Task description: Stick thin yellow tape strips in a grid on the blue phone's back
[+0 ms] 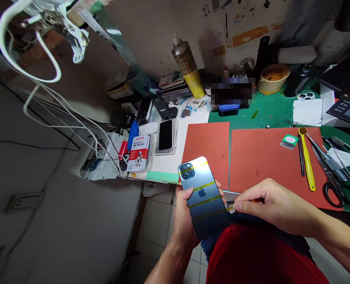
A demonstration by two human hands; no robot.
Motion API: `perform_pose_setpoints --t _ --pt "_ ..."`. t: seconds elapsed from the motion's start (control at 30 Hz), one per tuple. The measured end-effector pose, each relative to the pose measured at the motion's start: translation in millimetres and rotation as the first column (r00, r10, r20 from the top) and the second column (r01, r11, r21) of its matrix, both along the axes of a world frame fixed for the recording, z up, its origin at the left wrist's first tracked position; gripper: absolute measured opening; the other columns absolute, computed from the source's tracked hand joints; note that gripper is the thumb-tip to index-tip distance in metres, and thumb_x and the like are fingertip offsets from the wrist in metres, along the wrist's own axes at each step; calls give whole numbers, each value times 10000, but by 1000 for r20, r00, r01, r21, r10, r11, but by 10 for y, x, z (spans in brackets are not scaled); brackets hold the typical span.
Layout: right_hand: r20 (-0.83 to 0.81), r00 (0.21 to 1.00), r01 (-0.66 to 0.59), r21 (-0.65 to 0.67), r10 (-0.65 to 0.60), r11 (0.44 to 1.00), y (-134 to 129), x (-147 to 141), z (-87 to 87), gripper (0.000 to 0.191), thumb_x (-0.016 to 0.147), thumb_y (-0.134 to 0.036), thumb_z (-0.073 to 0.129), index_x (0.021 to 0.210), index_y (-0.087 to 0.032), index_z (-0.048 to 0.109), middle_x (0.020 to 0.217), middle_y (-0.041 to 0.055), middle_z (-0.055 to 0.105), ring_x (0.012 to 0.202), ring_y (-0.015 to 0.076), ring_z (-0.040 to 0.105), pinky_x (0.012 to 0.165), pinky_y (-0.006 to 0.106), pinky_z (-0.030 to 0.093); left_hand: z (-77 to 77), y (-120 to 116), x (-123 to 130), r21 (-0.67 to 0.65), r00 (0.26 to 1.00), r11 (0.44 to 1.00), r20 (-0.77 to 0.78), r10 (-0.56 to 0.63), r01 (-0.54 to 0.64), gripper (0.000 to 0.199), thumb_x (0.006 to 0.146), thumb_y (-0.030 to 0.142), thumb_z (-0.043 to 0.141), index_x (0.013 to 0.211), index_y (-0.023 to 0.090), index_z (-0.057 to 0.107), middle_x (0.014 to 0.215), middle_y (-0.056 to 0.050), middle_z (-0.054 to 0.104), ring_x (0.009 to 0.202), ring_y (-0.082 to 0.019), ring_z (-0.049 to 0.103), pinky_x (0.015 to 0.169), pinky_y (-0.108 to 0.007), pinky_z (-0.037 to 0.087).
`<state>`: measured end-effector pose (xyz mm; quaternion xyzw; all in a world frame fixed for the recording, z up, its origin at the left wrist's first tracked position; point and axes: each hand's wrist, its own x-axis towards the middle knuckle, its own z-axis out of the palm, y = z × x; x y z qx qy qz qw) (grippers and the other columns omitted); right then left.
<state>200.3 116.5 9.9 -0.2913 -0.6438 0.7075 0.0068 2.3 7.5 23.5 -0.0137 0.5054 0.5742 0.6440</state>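
Note:
A blue smartphone (206, 213) lies tilted in my left hand (183, 211), back side up, with its camera block at the upper left. My thumb presses its left edge, and fingertips show along the right edge. Several thin yellow tape strips (203, 202) run across the phone's back. Just right of the phone, my right hand (266, 203) pinches the end of a narrow yellowish tape strip between thumb and forefinger. That strip reaches toward the phone's right edge. Both hands are in front of the bench edge, above my lap.
Two red mats (207, 146) cover the bench front. On the right lie a yellow-handled brush (308, 161), scissors (334, 181) and tweezers. A boxed black phone (166, 135) and a battery box (138, 154) sit left. Behind stand a spray can (188, 65) and a tape roll (273, 79).

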Motion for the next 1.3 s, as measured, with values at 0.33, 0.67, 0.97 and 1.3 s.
perform_pose_setpoints --t 0.33,0.67,0.97,1.3 --pt "-16 1000 -25 8 25 1000 7 -16 -72 482 997 -512 597 634 -197 639 609 -30 389 605 134 304 553 269 301 18 -1 7 -18 1000 1000 13 -7 7 528 832 516 598 1050 77 795 972 -177 782 831 -302 708 771 -394 579" --pt "-177 975 -122 70 133 990 60 -86 -47 494 1088 -524 510 903 -179 810 720 -14 551 693 147 433 652 258 379 4 32 12 32 988 999 156 -4 -1 589 836 529 616 1091 38 816 921 -156 794 816 -275 733 812 -388 600" --pt "-350 912 -203 61 211 977 90 -71 -29 395 1114 -407 519 1173 -179 836 890 13 732 737 142 569 725 245 442 -103 129 -83 82 981 996 -195 0 17 510 825 426 865 1262 190 751 989 -70 802 835 -214 750 853 -345 603" --pt "-19 980 -146 609 198 780 -270 -218 242 364 1058 -131 449 842 -222 729 709 15 694 580 148 576 623 284 323 -38 86 73 24 881 985 -452 -141 170 626 795 423 934 1338 227 693 1131 -80 695 1047 -231 709 981 -370 562"
